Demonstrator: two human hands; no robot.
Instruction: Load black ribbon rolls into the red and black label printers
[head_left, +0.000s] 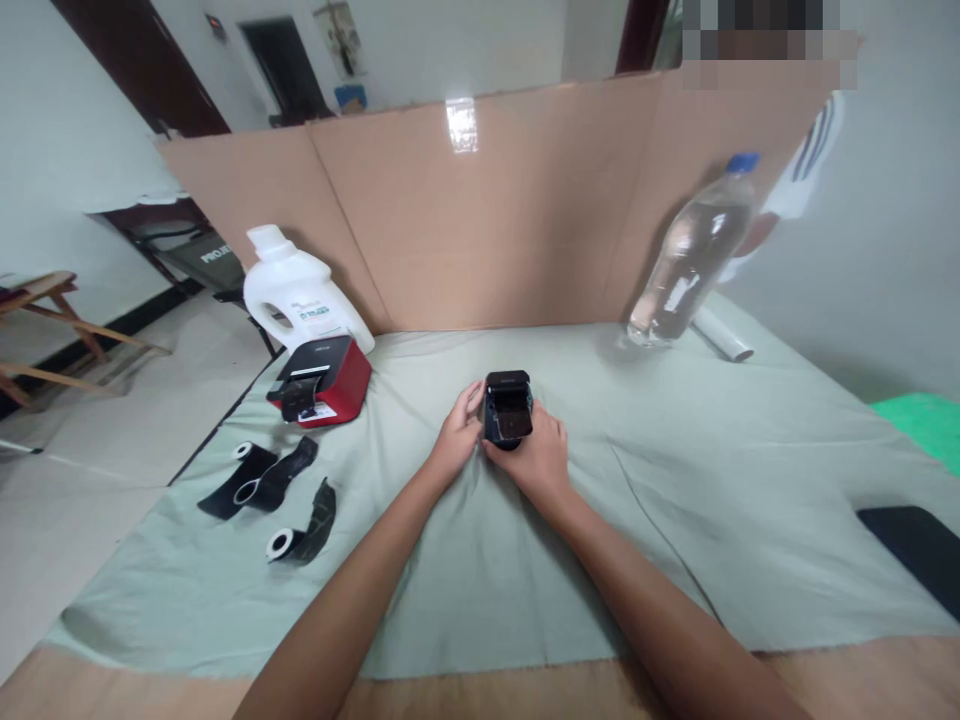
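Our two bare forearms (360,578) come up from the bottom, over an edge of light brown wood (465,695) and onto a pale green, wrinkled cloth (720,460). Between our hands, in the middle of the cloth, is a small black boxy machine (510,412) with a shiny dark strip hanging over its front. Our right hand (541,450) grips it, with the thumb across the near end and the fingers around the right side. Our left hand (459,428) is at its left side with the fingers a little bent; we cannot tell if they press on it. We cannot tell either if the machine sits on the cloth or is held just above it.

To our left we see three small rolls of black strip with white rims (277,488), partly unrolled. Past them sits a red box with a black top (341,385), and a dark strip comes out of its front too. Just behind it stands a white plastic jug with a handle (307,300). Along the back stands a wide brown cardboard sheet (495,230). On the right, a clear plastic bottle with a blue cap (697,250) stands near a white tube (724,335). Nearer us, a flat black thing with a rounded corner (915,550) lies at the right edge.
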